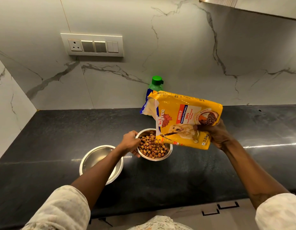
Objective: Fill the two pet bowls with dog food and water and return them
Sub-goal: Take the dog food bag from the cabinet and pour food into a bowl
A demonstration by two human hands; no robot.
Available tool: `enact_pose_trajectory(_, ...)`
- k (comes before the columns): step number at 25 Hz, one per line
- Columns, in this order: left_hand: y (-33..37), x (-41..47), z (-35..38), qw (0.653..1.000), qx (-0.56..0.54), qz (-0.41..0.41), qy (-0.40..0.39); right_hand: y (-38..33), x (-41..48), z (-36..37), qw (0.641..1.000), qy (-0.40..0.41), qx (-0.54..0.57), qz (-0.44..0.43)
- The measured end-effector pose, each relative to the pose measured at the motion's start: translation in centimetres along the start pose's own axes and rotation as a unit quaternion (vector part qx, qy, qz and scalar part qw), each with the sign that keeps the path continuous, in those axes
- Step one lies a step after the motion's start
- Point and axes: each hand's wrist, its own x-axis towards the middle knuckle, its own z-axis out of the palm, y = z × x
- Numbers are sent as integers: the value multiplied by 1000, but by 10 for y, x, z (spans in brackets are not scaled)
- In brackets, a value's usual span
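Observation:
A steel bowl (169, 149) on the black counter holds brown dog food kibble (151, 147). My left hand (130, 142) grips this bowl's left rim. My right hand (215, 134) holds a yellow dog food bag (185, 120) tilted above the bowl, its open mouth pointing down and left over the kibble. A second steel bowl (94, 158), with nothing in it, sits to the left and nearer to me, partly covered by my left forearm. A bottle with a green cap (156, 83) stands behind the bag against the wall.
The black stone counter (210, 171) runs from a marble side wall on the left out to the right. A switch panel (92, 45) is on the marble back wall. Drawer fronts with handles (226, 205) lie below the counter's front edge.

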Motion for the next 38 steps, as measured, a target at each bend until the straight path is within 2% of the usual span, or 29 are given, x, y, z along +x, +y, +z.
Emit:
enact_pose_trajectory(14,-10,4,13,998,36,-60,-4,30,-14,-13,995,16,91,37)
enact_pose_trajectory(16,-7,2,10,995,90,-36,19,37,-15,-10,993,14,107,44)
enact_pose_trajectory(19,-1,-6,7,979,170,50,101,45,-17,0,989,18,130,61)
enact_pose_trajectory(21,6,-14,6,982,147,88,82,46,-19,10,986,14,150,66)
enact_pose_trajectory(25,26,-40,11,991,54,117,-30,42,-17,37,977,-10,207,50)
enact_pose_trajectory(28,44,-64,20,975,-76,170,-125,34,-13,66,967,-26,251,33)
enact_pose_trajectory(29,50,-71,23,968,-97,194,-128,31,-12,78,963,-32,264,31)
enact_pose_trajectory(31,65,-83,29,959,-143,229,-86,21,-10,101,953,-49,299,27)
enact_pose_trajectory(34,85,-96,22,942,-248,226,0,-3,-10,128,932,-111,346,-3)
enact_pose_trajectory(36,93,-103,5,940,-258,219,34,-25,-10,136,929,-138,343,-28)
enact_pose_trajectory(38,103,-116,-19,943,-238,226,55,-47,-7,137,941,-115,311,-60)
